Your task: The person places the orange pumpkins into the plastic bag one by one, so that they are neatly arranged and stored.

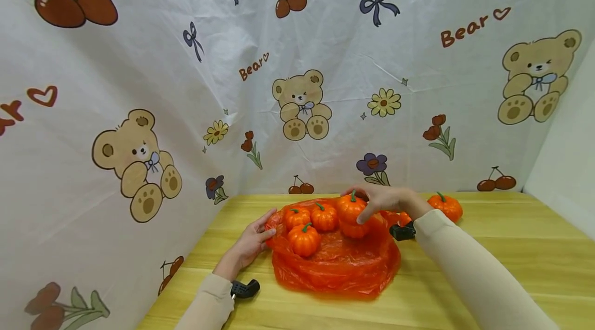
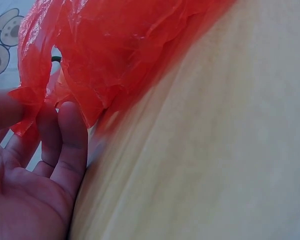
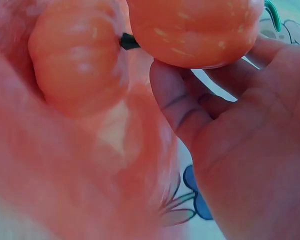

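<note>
A thin red plastic bag (image 1: 332,276) stands with its mouth spread, and several small toy pumpkins (image 1: 304,240) lie inside it. My left hand (image 1: 249,245) is at the bag's left rim; in the left wrist view a crumpled edge of the bag (image 2: 31,107) runs between thumb and fingers. With my right hand (image 1: 386,202) I hold one orange pumpkin (image 1: 349,208) by its sides, over the right part of the bag. Another pumpkin (image 3: 80,57) sits just below it, stem towards the held one. The bag's red film partly blurs the right wrist view.
To the right of the bag, a pumpkin (image 1: 446,207) rests on the wooden table (image 1: 502,257) behind my right wrist, with more orange partly hidden beside it. A white cloth (image 1: 353,159) printed with bears and flowers hangs along the back and left.
</note>
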Demonstrator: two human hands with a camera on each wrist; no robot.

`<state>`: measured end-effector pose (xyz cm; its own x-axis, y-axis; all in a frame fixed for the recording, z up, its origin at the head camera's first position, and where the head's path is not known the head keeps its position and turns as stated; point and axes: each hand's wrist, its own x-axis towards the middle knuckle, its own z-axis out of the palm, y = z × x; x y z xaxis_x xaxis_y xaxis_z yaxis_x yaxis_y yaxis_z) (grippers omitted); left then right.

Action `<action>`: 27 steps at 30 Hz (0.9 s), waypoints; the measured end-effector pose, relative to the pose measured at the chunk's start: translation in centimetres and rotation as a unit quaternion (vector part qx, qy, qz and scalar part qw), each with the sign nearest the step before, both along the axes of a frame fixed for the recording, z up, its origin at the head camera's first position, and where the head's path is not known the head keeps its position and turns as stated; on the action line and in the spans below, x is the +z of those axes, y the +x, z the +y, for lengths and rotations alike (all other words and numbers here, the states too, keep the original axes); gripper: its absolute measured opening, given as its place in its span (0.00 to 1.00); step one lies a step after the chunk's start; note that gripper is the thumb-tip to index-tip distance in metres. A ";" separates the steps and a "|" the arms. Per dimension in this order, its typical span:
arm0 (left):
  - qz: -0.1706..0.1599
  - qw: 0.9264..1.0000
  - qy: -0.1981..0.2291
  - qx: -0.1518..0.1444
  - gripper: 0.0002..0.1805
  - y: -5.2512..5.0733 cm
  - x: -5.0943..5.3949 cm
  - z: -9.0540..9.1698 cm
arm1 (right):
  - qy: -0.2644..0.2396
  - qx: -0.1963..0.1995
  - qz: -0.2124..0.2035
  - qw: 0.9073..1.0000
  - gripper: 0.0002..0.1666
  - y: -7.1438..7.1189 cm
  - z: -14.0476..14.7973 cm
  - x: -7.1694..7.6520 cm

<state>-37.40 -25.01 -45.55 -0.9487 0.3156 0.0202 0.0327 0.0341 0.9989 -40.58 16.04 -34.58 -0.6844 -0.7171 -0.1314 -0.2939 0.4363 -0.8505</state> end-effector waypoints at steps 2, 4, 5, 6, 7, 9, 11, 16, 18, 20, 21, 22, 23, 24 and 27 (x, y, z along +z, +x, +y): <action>0.000 1.000 0.000 0.003 0.37 0.0 0.0 0.0 | 0.005 -0.001 0.010 1.000 0.47 0.0 -0.6 -0.1; 0.003 1.000 0.000 0.002 0.37 0.1 0.0 0.0 | 0.015 -0.004 0.028 0.999 0.46 0.0 -1.3 0.0; 0.004 1.000 0.000 0.002 0.37 0.1 0.0 -0.1 | 0.023 -0.005 0.042 0.999 0.46 0.0 -1.5 0.1; 0.005 1.000 0.000 0.001 0.37 0.1 -0.1 -0.1 | 0.032 -0.007 0.055 0.998 0.46 0.1 -1.8 0.1; 0.006 1.000 0.001 0.001 0.37 0.1 -0.1 -0.1 | 0.041 -0.007 0.071 0.997 0.46 0.1 -2.1 0.1; 0.005 1.000 0.002 0.001 0.37 0.1 -0.1 -0.1 | 0.058 -0.006 0.101 0.993 0.47 0.2 -2.6 0.1; 0.005 1.000 0.002 0.001 0.37 0.0 -0.1 -0.1 | 0.068 -0.007 0.120 0.990 0.47 0.4 -3.1 0.0; 0.003 1.000 0.004 -0.004 0.37 0.1 -0.2 0.0 | 0.081 -0.005 0.082 0.993 0.46 0.8 -4.3 -0.4; 0.003 1.000 0.005 -0.005 0.37 0.1 -0.3 0.0 | 0.088 0.002 0.069 0.994 0.46 1.0 -4.8 -0.6; 0.001 1.000 0.007 -0.005 0.37 0.1 -0.3 0.0 | 0.098 0.005 0.074 0.992 0.47 1.1 -5.3 -0.7; 0.002 1.000 0.007 -0.005 0.37 0.1 -0.3 0.0 | 0.105 0.007 0.081 0.991 0.47 1.1 -5.5 -0.7; 0.003 1.000 0.007 -0.005 0.37 0.0 -0.3 0.0 | 0.111 0.006 0.086 0.990 0.47 1.2 -5.7 -0.8; 0.003 1.000 0.008 -0.007 0.37 0.0 -0.2 0.0 | 0.115 0.004 0.090 0.989 0.47 1.2 -5.8 -0.9; 0.003 1.000 0.008 -0.007 0.37 0.0 -0.2 0.0 | 0.117 0.001 0.089 0.989 0.46 1.2 -6.0 -0.9; 0.005 1.000 0.007 -0.011 0.37 -0.1 -0.2 -0.1 | 0.115 0.003 0.084 0.990 0.45 1.3 -6.3 -1.1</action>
